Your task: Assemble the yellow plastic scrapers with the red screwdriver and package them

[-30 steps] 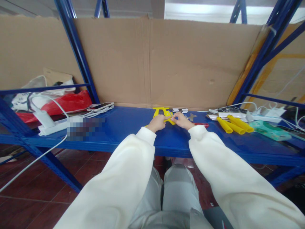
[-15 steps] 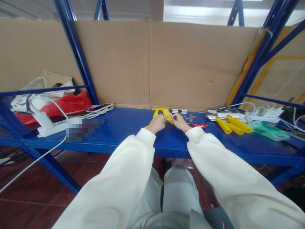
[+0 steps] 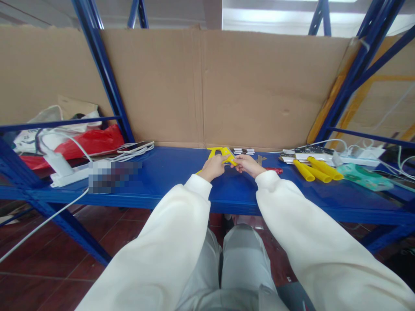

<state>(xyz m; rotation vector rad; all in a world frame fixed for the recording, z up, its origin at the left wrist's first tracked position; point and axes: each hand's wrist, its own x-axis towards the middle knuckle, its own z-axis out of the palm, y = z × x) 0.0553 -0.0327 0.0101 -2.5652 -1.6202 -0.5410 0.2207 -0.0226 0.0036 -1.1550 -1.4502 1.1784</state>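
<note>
Both of my hands meet over the middle of the blue shelf at a yellow plastic piece [image 3: 214,151] with an angular, frame-like outline. My left hand [image 3: 213,167] is closed around its near left part, covering much of it. At its right end my right hand [image 3: 247,165] has thumb and fingers pinched together; anything small between them is too hidden to name. Partly behind the right hand lies a red-handled tool [image 3: 275,170], perhaps a screwdriver. Small white-and-black pieces [image 3: 244,151] lie just beyond, with a greyish strip [image 3: 259,160] beside them.
On the right are several yellow tubes [image 3: 319,170], a green packet [image 3: 366,176] and a white power strip [image 3: 366,160] with cables. To the left sit another power strip [image 3: 73,172], a phone [image 3: 134,146] and a red bag [image 3: 94,142]. A cardboard wall [image 3: 259,86] closes the back.
My right hand has shifted slightly right and turned, its fingers still at the yellow piece's right end, now covering more of the red-handled tool. My left hand has hardly moved.
</note>
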